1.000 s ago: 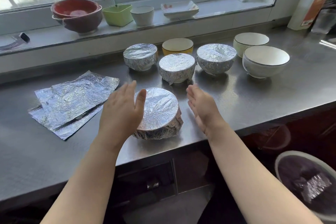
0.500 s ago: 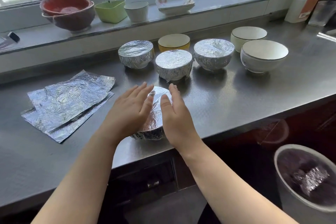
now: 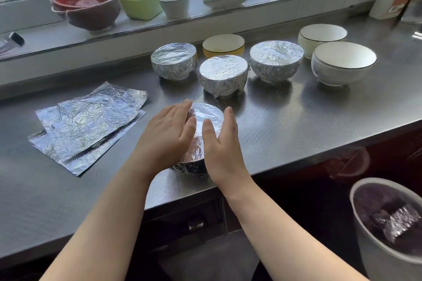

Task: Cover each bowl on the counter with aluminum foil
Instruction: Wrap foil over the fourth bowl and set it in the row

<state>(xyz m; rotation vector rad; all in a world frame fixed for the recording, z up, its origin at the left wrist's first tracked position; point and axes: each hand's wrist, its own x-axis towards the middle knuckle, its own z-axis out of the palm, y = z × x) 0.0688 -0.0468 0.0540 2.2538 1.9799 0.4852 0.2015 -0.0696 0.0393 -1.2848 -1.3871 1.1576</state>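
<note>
Nearest, at the counter's [image 3: 296, 125] front edge, both hands cup a foil-wrapped bowl [image 3: 205, 116]. The left hand [image 3: 166, 137] lies flat against its left side, fingers together and extended; the right hand [image 3: 220, 143] stands edge-on against its right side, fingers straight, thumb up over the rim. Neither pinches anything. They seem to be pressing the foil down the bowl's wall so it clings, though the palms hide the contact itself. Left of the bowl, within easy reach, lie spare foil sheets [image 3: 89, 123], overlapped and crinkled, presumably for the bowls still open. Farther back stand three finished bowls: a middle one [image 3: 223, 75], one far-left [image 3: 174, 61] and one to the right [image 3: 276, 60], each wrapped over the rim and down the sides. Behind and right of them, a yellow bowl [image 3: 223, 45] and two white bowls [image 3: 343, 63] [image 3: 322, 36] remain uncovered. Four done or nearly; three to go.
</note>
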